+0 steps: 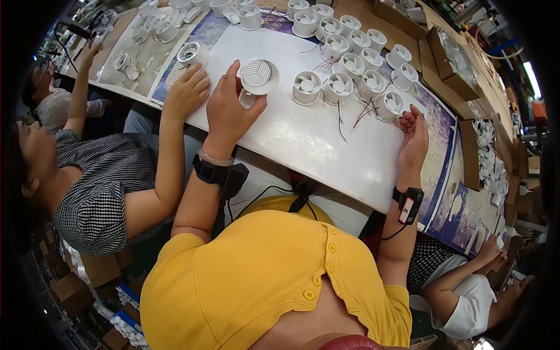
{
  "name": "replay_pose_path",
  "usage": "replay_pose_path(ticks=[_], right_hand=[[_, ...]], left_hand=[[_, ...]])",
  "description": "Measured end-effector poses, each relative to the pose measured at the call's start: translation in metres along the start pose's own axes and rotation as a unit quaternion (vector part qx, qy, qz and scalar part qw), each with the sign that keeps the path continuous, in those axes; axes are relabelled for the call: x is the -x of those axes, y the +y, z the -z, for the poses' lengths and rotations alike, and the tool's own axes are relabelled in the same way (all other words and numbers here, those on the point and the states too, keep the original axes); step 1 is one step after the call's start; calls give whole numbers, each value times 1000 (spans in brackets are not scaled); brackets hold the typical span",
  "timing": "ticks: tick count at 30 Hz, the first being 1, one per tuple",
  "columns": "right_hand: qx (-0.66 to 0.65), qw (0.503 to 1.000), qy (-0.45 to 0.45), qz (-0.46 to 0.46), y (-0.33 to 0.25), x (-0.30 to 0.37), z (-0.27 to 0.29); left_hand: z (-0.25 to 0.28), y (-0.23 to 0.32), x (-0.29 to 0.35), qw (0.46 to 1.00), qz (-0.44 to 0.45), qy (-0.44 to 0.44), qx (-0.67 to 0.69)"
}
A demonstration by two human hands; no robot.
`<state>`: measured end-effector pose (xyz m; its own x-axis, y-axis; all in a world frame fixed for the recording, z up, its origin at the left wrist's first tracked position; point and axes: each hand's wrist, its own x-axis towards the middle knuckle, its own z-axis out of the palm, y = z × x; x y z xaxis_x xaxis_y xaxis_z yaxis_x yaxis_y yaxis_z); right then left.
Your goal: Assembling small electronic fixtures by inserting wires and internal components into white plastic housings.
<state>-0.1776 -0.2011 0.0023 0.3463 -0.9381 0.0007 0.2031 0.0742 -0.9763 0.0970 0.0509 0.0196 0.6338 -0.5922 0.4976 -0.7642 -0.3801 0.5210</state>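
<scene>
My left hand [228, 109] is closed around a white round vent fan with a slatted grille cover [259, 76], thumb on its near side and fingers on its left. The grille faces up, above the white sheet on the table. At the right, my right hand [413, 140] has its palm turned inward and its fingers loosely bent, apart from the thumb. Its fingertips are right beside a white fan [390, 105] at the near right end of the group; whether they touch it I cannot tell. Several more open white fans [338, 87] with thin red and dark wires stand between my hands.
A white sheet [280, 131] covers the table in front of me. On the left, a co-worker's hand [188, 90] is near another white fan [190, 53]. Cardboard boxes [452, 64] line the far right, and a box of white parts [487, 146] stands nearer. Another co-worker's hand [492, 251] works at lower right.
</scene>
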Motion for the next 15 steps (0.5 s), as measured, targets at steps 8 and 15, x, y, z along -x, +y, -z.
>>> replay_pose_path(ticks=[8,15], right_hand=[[33,998,33,29,-1,-3,3],[99,961,-70,247,-34,23,-24]], left_hand=[[-7,33,10,976,-44,-2,211],[-23,59,16,970,-58,-8,235]])
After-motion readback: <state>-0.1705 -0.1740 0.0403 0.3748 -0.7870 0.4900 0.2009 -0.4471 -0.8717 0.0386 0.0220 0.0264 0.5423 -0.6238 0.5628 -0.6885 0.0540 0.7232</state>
